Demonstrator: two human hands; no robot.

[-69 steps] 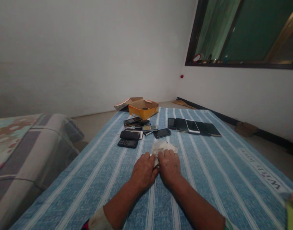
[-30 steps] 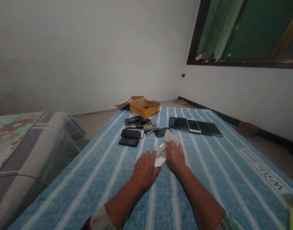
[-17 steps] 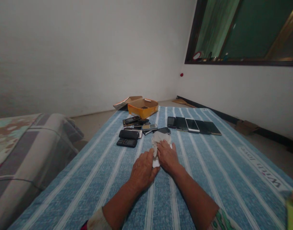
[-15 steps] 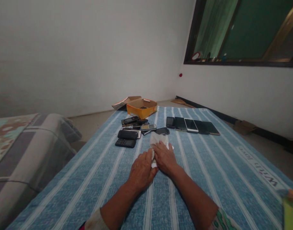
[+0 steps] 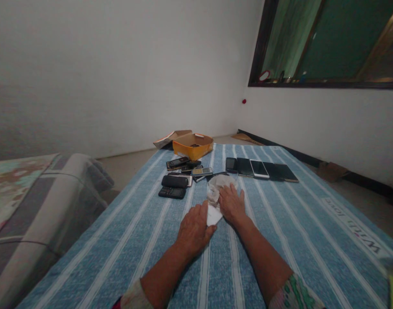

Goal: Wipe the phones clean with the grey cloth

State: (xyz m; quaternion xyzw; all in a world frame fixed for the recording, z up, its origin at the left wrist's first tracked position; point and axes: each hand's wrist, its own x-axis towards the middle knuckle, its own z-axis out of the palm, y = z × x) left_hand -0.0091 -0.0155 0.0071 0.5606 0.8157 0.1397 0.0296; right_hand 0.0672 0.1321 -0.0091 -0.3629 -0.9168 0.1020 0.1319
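My left hand [image 5: 192, 227] is closed on the left edge of a flat white phone-like thing [image 5: 213, 216] on the striped cloth. My fingers and a tissue hide part of it. My right hand [image 5: 231, 203] presses a crumpled pale tissue [image 5: 218, 184] over its far end, fingers bent onto the tissue. Just beyond the tissue, a dark phone is partly covered. Left of my hands lie a black keypad phone [image 5: 172, 192] and a black rounded case or phone [image 5: 174, 181]. A silver keypad phone [image 5: 202, 171] rests on the pile behind them.
Dark phones [image 5: 245, 167] and a white-framed phone [image 5: 259, 169] lie in a row at the right. An open orange box [image 5: 193, 151] stands at the far end of the blue striped cloth [image 5: 267, 257]. A draped grey-striped cover [image 5: 71, 189] is at the left.
My right hand and the tissue have slid right and slightly away from my left hand, baring more of the white thing. My left hand still holds its edge. The view has shifted slightly.
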